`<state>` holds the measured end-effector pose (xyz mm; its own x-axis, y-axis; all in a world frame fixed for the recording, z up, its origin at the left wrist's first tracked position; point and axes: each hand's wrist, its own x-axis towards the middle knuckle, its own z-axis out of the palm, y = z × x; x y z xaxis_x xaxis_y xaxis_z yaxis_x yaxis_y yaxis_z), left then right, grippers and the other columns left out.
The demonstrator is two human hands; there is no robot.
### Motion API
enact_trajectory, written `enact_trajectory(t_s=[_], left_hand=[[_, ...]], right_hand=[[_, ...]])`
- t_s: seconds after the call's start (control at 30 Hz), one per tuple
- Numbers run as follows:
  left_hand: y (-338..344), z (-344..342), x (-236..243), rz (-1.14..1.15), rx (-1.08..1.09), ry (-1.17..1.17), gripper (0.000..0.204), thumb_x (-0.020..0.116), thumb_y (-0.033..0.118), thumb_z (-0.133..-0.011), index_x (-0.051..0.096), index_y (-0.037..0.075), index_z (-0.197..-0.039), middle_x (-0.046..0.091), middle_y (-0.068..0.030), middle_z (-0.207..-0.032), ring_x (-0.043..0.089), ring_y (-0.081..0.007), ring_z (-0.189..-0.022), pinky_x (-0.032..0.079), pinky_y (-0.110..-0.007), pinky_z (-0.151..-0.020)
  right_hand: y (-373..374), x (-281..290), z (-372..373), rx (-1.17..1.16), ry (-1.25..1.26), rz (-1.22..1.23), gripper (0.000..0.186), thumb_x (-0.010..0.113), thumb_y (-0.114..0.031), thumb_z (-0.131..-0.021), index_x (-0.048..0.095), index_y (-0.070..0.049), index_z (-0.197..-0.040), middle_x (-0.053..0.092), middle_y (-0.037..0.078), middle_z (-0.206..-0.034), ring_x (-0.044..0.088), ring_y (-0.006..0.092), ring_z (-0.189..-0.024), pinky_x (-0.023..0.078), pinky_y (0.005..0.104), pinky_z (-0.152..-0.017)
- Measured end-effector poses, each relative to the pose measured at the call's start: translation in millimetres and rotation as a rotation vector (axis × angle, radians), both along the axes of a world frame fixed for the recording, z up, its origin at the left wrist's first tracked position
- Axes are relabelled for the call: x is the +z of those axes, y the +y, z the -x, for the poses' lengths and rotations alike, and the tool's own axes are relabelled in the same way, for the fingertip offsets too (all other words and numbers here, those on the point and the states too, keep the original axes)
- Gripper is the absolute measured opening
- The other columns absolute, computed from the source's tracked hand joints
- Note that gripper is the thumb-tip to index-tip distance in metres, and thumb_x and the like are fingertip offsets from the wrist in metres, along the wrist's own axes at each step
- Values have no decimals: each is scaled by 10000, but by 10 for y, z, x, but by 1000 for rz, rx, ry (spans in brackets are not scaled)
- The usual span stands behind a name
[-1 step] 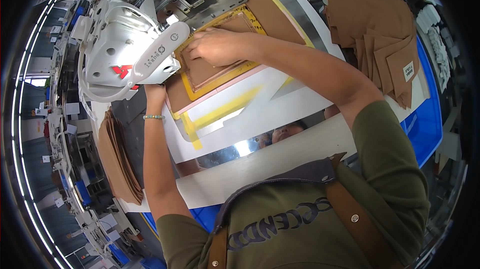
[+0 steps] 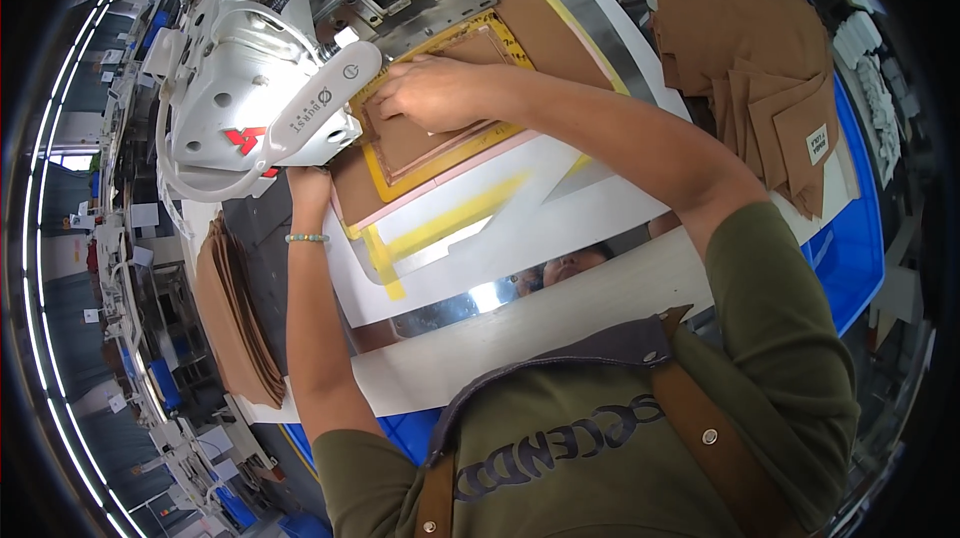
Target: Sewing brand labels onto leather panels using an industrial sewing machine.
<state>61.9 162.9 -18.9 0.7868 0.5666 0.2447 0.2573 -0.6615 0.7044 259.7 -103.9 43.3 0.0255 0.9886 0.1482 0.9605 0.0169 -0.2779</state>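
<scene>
My right hand [image 2: 437, 96] lies palm down on a brown fabric piece [image 2: 405, 150] inside a yellow rectangular frame [image 2: 455, 176]. Its fingers are stretched out and slightly bent, pressing on the cloth and pinching nothing that I can see. A larger brown cloth [image 2: 550, 33] spreads under the frame, on a white sheet with yellow tape strips [image 2: 455, 215]. My left hand [image 2: 308, 181] reaches beneath the white sewing machine head [image 2: 240, 88], left of the frame. The machine hides its fingers and anything they touch. A beaded bracelet circles that wrist.
At the right, brown fabric pieces [image 2: 745, 48] lie stacked beside a blue bin [image 2: 850, 248]. Another folded brown stack [image 2: 235, 318] rests left of my left forearm. A metal clamp plate [image 2: 425, 23] borders the frame's far side. A shiny metal strip [image 2: 490, 298] runs along the near side.
</scene>
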Motion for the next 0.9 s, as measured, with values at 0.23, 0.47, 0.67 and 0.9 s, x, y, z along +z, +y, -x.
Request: enact_trajectory(t_s=[0.23,0.47,0.67,0.9], left_hand=[[-353,417,363,120,-133,-15,180,631,32,-996,741,-32,-1122,734,-107,-1059,648,-167,-952,500,-288,-912],[-847,587,669,-193,-340,10,192,585,-12,-1019,757,-1,-1105,754,-117,-1261,678,-254,-1210,504,-367,-1068],[-1170,543,803,-224,-378,28,184,605,-33,-999,748,0,-1110,752,-121,-1272,673,-287,-1248,513,-389,-1061],[-1510,368,926,-420,-548,118,327,643,24,-997,704,36,-1319,648,-125,-1480,590,-351,-1379,450,-446,-1136]], right_hand=[[11,-2,52,79,119,-70,281,591,-41,-954,746,-97,-1182,734,62,-1235,605,309,-1197,506,448,-1054],[-88,-86,78,147,86,-149,256,615,-89,-926,779,-113,-1122,766,32,-1129,634,290,-1159,549,447,-970],[-374,327,157,73,57,125,276,597,-53,-978,735,-77,-1216,738,55,-1215,627,310,-1160,519,434,-1036],[-1457,254,-23,-175,-188,140,386,608,-59,-986,653,-10,-1367,678,111,-1389,582,301,-1330,487,428,-1118]])
